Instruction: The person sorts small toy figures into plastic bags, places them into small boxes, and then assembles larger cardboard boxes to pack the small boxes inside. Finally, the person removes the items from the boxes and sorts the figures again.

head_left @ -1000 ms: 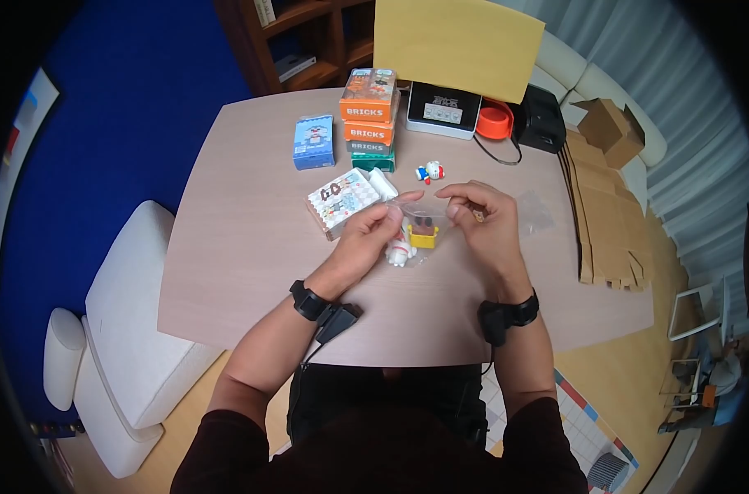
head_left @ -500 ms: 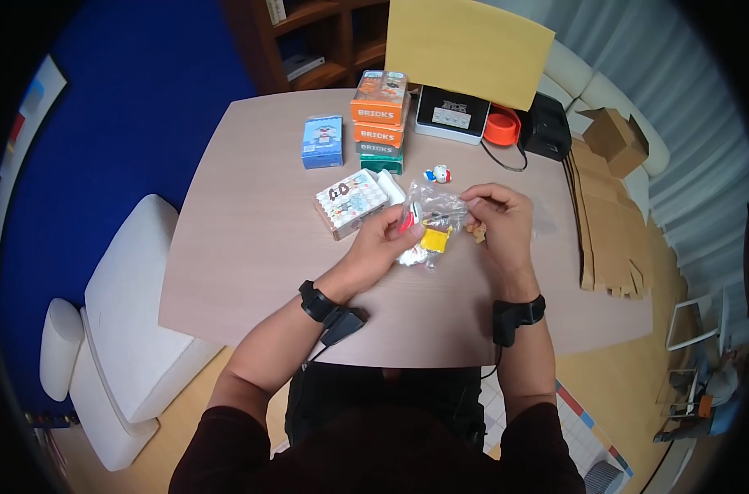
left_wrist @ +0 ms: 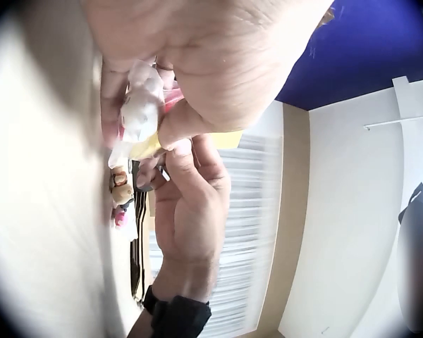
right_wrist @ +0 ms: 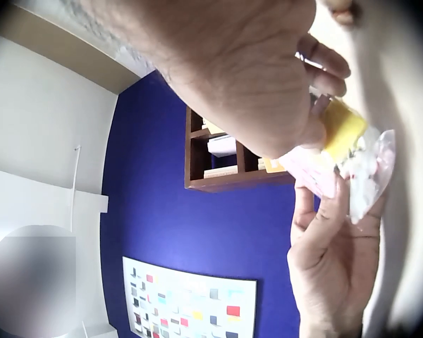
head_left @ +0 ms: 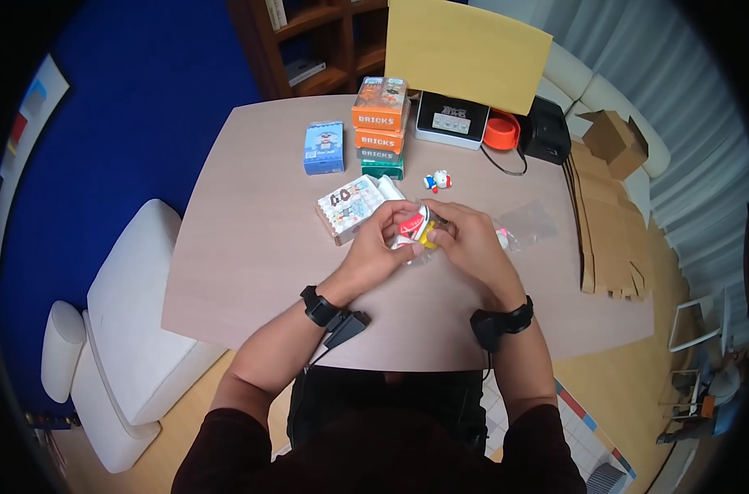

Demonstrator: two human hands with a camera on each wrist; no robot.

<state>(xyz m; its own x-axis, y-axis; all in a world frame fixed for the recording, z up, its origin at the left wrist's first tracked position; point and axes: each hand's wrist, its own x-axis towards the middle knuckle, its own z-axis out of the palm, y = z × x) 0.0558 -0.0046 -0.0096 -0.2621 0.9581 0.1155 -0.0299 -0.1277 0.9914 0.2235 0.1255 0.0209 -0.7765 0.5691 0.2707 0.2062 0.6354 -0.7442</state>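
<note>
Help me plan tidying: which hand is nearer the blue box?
Left. The left hand is below and right of the blue box in the head view, the white patterned box between; the right hand is farther right, across the clear bag.

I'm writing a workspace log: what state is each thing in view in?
Clear plastic bag: held, coloured pieces inside
Left grip: curled around the bag
Right grip: holding the bag
Toy figurine: lying down
BRICKS boxes: stacked
Blue box: looks closed
White printed box: lying flat, closure unclear
Cardboard carton: flaps open
Flattened cardboard: lying flat
</note>
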